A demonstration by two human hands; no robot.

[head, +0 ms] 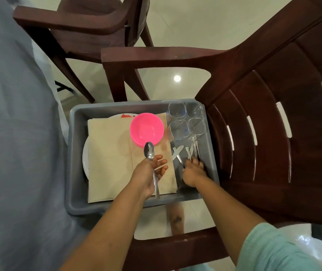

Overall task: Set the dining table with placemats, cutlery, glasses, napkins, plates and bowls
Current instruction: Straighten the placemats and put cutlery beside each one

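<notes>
A grey plastic tub rests on the seat of a brown chair. Inside lie beige placemats over a white plate, with a pink bowl on top. Several clear square glasses fill the tub's far right corner, and loose cutlery lies in front of them. My left hand holds a metal spoon upright, bowl end up. My right hand reaches down among the cutlery, fingers curled; whether it grips a piece is hidden.
The brown plastic chair holding the tub has armrests at the top and bottom of the view. A second brown chair stands behind it. A grey-blue cloth surface fills the left side. The floor is pale tile.
</notes>
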